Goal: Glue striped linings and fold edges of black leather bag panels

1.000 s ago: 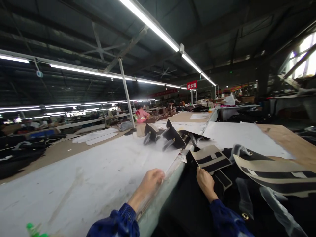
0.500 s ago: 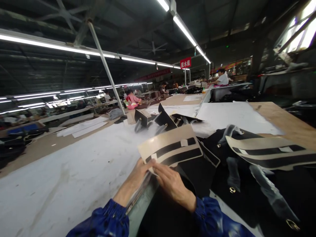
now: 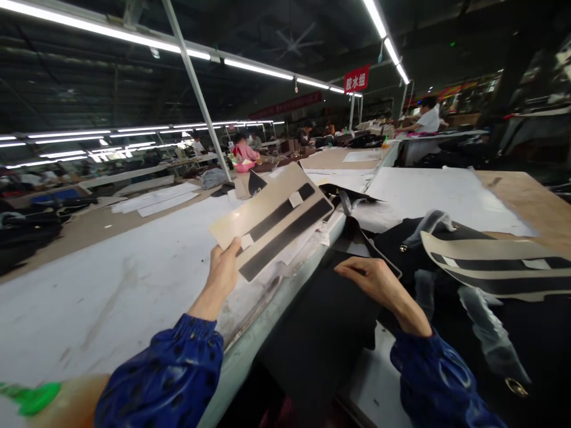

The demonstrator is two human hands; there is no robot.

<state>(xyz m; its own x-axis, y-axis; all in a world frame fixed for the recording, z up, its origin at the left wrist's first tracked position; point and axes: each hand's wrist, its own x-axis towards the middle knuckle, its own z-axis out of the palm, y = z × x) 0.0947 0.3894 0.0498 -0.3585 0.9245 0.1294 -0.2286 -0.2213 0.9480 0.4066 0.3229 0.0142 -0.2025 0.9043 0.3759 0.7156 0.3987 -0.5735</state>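
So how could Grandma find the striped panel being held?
Find the big white-covered table on the left. Over it, the left hand grips a beige panel with two black strips. Unlike the similar panel lying at right, it's in a hand.

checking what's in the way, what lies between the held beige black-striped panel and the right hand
In the head view, stained white tabletop, its pale greenish edge, then black sheet lie between the striped panel and right hand.
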